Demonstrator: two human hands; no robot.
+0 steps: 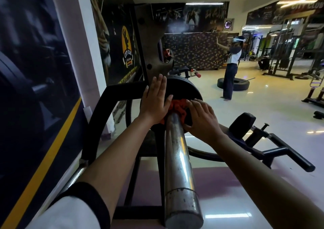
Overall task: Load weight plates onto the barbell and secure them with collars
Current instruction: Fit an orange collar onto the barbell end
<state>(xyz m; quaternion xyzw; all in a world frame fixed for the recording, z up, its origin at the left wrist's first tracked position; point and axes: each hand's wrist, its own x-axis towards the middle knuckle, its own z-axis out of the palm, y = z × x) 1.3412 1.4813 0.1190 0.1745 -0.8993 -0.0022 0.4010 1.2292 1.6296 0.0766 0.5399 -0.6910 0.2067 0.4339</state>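
Note:
The steel barbell sleeve (178, 160) runs from the bottom centre up toward a black weight plate (184, 90) seated on it. An orange collar (177, 107) sits on the sleeve against the plate's face, partly hidden by my hands. My left hand (155, 100) lies flat on the plate with its fingers spread and straight, its thumb beside the collar. My right hand (201, 119) rests on the collar's right side and the plate, fingers curved over the orange part.
A black rack frame (105, 109) curves around the plate on the left, next to a poster wall. A padded bench arm and black handles (273, 146) stand at the right. Farther off, a person (231, 65) stands by a tyre (233, 84) among gym machines.

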